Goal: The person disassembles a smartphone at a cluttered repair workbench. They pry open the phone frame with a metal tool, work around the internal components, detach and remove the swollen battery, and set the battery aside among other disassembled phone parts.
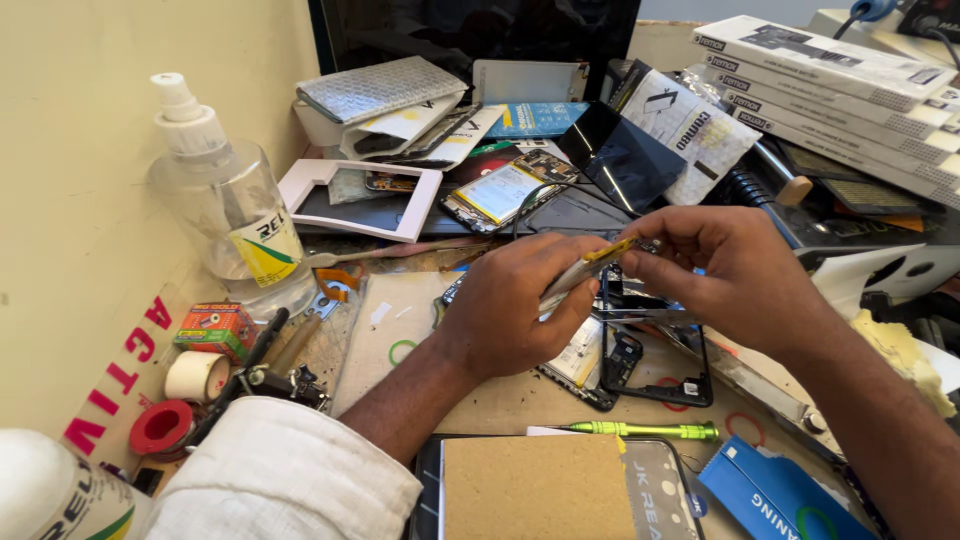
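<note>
My left hand [515, 305] grips a thin flat phone part [580, 275] with a yellow flex strip, held edge-on above the bench. My right hand [735, 275] pinches the far end of the same part with fingertips. Below both hands lies an opened phone with its black frame [660, 390] and circuit board [585, 365] exposed. A green screwdriver [640, 431] rests on the bench in front of the frame.
A clear pump bottle [225, 215] stands at the left wall. Tape rolls [195, 378] and a small red box [215, 328] sit below it. A second opened phone [500, 192], a black glass panel [620, 160] and stacked white boxes [840, 85] crowd the back. A brown card [535, 490] lies nearest me.
</note>
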